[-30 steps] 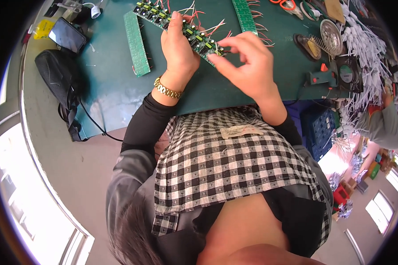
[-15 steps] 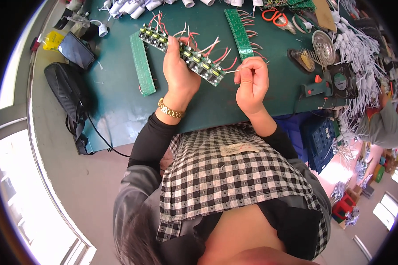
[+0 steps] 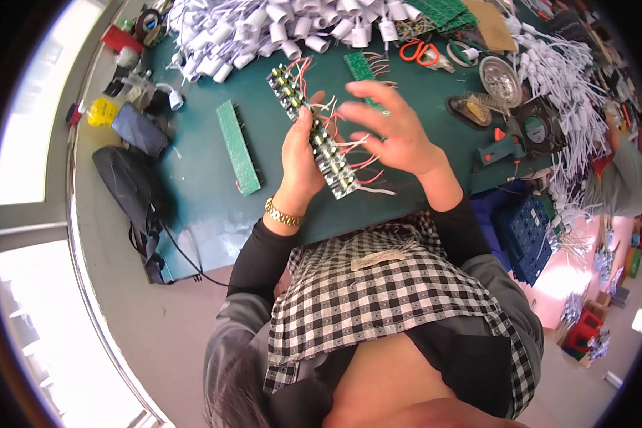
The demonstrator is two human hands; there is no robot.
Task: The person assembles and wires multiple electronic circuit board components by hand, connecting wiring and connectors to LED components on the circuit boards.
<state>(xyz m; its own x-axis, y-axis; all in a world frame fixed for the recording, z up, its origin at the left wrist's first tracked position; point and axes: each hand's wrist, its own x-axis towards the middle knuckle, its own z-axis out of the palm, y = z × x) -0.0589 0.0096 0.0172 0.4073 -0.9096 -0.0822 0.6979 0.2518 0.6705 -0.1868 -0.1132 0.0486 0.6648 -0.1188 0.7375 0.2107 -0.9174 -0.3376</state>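
Observation:
My left hand [image 3: 301, 158] grips a long circuit board strip [image 3: 328, 158] by its middle, thumb across the front. Yellow, black and silver parts cover the strip, and red and white wires stick out along its right edge. The strip hangs tilted above the table, its lower end toward me. My right hand [image 3: 403, 135] is beside the wires with its fingers spread, slightly blurred; no wire is pinched in it. A second green board [image 3: 238, 148] lies on the table to the left. Partly hidden behind my right hand is another wired green board [image 3: 360, 66].
Along the far edge of the green table [image 3: 192, 214] lies a heap of white lamp holders [image 3: 257, 28]. At the right are orange scissors [image 3: 419, 53], a metal dish [image 3: 500, 81], a soldering sponge tray [image 3: 471, 110] and a green tool [image 3: 501, 148]. A phone [image 3: 140, 130] and black bag [image 3: 130, 192] are left.
The strip has turned steeper, its lower end now closer to me. My right hand has let go of a white wire at that end, opened and moved up along the wires. The view has shifted.

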